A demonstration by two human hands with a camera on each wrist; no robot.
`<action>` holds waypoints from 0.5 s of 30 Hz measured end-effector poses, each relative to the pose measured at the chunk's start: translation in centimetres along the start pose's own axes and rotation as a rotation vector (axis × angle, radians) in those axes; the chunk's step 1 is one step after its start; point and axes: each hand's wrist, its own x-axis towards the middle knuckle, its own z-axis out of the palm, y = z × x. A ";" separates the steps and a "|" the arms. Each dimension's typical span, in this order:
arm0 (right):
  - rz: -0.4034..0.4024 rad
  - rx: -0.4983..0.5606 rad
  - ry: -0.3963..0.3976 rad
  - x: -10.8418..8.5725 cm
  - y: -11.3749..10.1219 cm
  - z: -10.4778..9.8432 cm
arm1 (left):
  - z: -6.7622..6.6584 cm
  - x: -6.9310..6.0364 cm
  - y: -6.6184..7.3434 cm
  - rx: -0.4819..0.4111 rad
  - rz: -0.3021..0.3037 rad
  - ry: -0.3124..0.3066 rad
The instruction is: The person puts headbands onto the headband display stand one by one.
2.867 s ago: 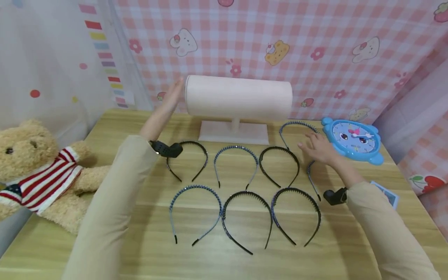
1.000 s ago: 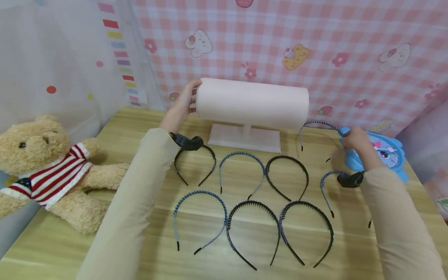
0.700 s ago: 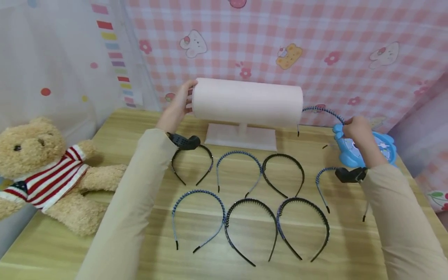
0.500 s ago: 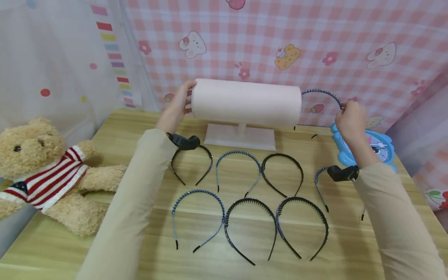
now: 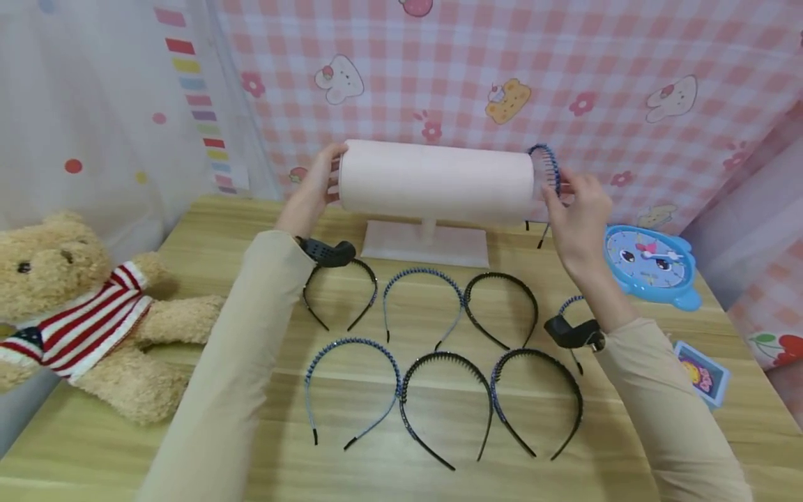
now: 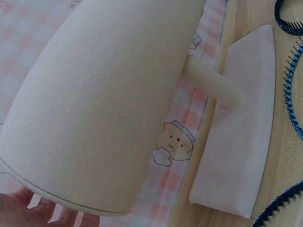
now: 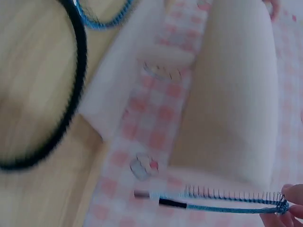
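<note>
My right hand (image 5: 580, 216) pinches a blue toothed headband (image 5: 554, 167) near its top, just off the right end of a white headband display stand (image 5: 433, 178). The right wrist view shows the headband's black-tipped legs (image 7: 232, 209) hanging beside the roll's end, apart from it. My left hand (image 5: 310, 192) rests against the roll's left end, its fingers spread over the end face. In the left wrist view those fingers (image 6: 45, 208) touch the rim. In front of the stand, several blue and black headbands (image 5: 356, 341) lie in two rows; my right wrist camera partly covers one.
A blue toy clock (image 5: 652, 258) lies at the table's back right, with a small blue-framed picture card (image 5: 702, 373) nearer. A teddy bear (image 5: 94, 307) in a striped shirt lies on the left. A pink checked cloth (image 5: 389, 84) hangs behind the stand.
My right hand has picked up the blue headband from beside the clock, lifted it and brought it left to the roll's end. My left hand has settled on the roll's left end.
</note>
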 end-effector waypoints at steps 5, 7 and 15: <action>-0.008 0.012 -0.055 -1.1 -0.5 1.7 | 0.3 -0.1 -0.1 0.013 -0.004 -0.003; -0.007 0.016 -0.072 -1.3 -0.4 1.9 | 0.2 0.2 -0.2 0.003 -0.010 -0.007; -0.079 0.044 -0.156 -1.3 0.2 2.1 | -0.4 2.3 -0.7 -0.026 -0.007 -0.024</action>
